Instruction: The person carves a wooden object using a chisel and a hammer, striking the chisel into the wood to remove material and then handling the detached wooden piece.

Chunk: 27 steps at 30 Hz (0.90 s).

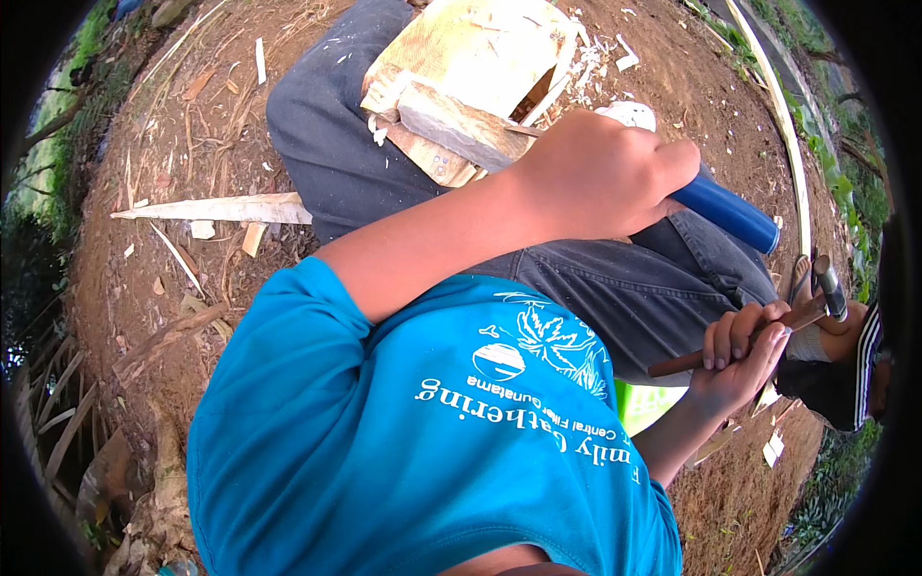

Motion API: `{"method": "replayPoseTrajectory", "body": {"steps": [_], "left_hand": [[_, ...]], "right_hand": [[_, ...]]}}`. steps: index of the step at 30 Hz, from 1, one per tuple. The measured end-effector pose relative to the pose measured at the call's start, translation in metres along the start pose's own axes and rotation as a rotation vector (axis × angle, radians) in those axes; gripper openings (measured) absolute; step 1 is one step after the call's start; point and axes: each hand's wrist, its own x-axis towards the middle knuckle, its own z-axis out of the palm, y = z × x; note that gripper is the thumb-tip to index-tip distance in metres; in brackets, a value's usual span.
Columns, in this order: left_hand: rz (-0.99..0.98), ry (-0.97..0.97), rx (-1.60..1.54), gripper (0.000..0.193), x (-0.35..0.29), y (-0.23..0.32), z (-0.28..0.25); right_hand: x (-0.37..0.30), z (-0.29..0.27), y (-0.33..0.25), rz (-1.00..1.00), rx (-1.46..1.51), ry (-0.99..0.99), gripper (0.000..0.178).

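My left hand (615, 178) is closed around a blue cylindrical handle (735, 216). From the fist's other side a thin dark blade (524, 131) points at a split wood block (461, 125). That block leans on a larger pale piece of wood (471, 43), which has a freshly cut face and rests by my left leg. Off to the right, my right hand (735, 355) wraps its fingers around the brown wooden handle of a hammer (677, 364). The hammer's metal head (830, 288) is beyond the fingers, well apart from the blue handle.
Wood shavings (591, 72) litter the brown soil. A pointed pale stake (211, 209) lies left of my knee. A long pale strip (783, 115) curves along the right. Black cloth with white stripes (867, 370) and some bare skin show at the right edge, close to the hammer head.
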Motion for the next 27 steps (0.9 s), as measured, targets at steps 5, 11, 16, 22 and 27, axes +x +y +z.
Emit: {"method": "replayPoseTrajectory", "body": {"steps": [5,11,16,22,27], "left_hand": [[0.031,-0.003,-0.017,0.029,-0.004,-0.001,-0.001],[0.045,-0.007,0.049,0.028,-0.006,-0.007,-0.003],[0.021,-0.006,0.054,0.027,-0.004,-0.008,-0.004],[0.026,0.019,0.063,0.026,-0.003,-0.013,-0.001],[-0.003,-0.018,0.079,0.026,-0.003,-0.012,-0.007]], "right_hand": [[-0.003,0.004,0.002,-0.114,0.089,-0.054,0.027],[-0.018,0.016,0.021,0.019,-0.118,0.118,0.023],[-0.017,0.022,0.020,0.041,-0.154,0.007,0.024],[-0.012,0.030,0.018,0.096,-0.192,0.041,0.023],[-0.002,0.029,0.021,0.006,-0.082,0.085,0.025]]}}
